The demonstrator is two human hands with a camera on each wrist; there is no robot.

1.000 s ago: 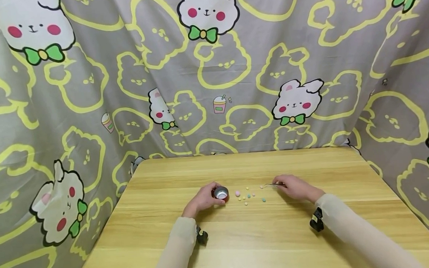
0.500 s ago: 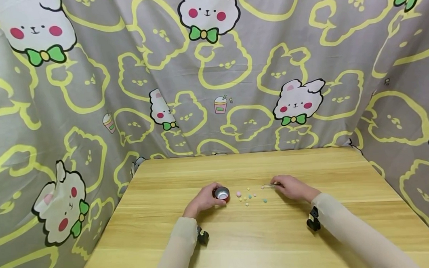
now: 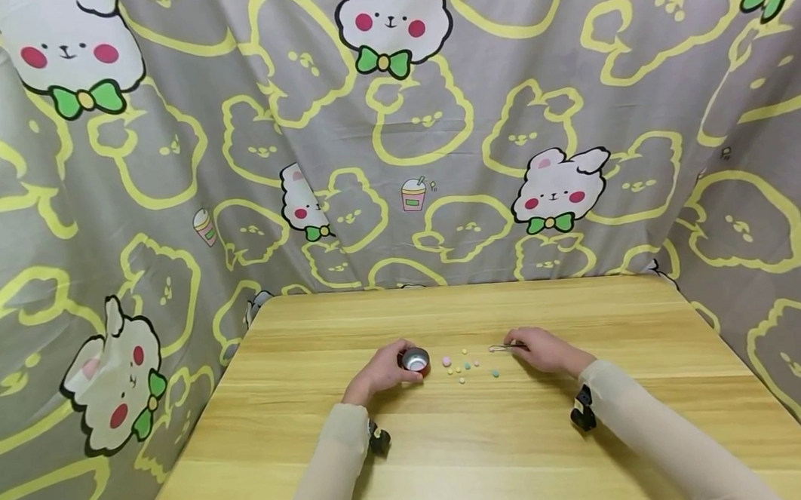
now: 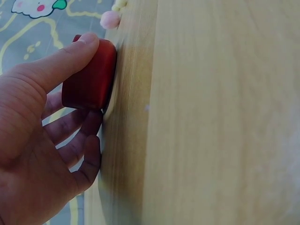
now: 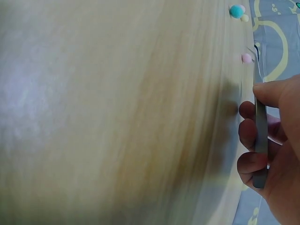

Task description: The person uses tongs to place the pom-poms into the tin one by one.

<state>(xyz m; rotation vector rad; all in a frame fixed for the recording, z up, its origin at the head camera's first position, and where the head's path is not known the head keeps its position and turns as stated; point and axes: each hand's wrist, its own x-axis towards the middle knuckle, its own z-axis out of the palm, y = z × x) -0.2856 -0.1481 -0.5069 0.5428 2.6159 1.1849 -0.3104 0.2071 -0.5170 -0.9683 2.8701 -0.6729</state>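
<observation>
In the head view my left hand (image 3: 384, 368) holds a small round cup (image 3: 416, 361), upright on the table, its inside silvery. The left wrist view shows the cup's red outer wall (image 4: 91, 79), with the thumb along one side and fingers on the other. My right hand (image 3: 545, 350) grips a pair of metal tweezers (image 3: 510, 346) pointing left. In the right wrist view the thumb and curled fingers hold the tweezers (image 5: 260, 131). Their fine tips are at a small pink ball (image 5: 246, 58); whether they pinch it, I cannot tell.
Between the hands lie several small balls: a larger pink ball (image 3: 446, 361) near the cup, a teal ball (image 3: 495, 373) and some yellow ones. The wooden table (image 3: 438, 444) runs back to a patterned curtain (image 3: 464, 163), which also hangs at both sides.
My right hand has shifted slightly left, and the tweezer tips have come down at the small pink ball. My left hand still holds the cup in place. The head view has shifted slightly.
</observation>
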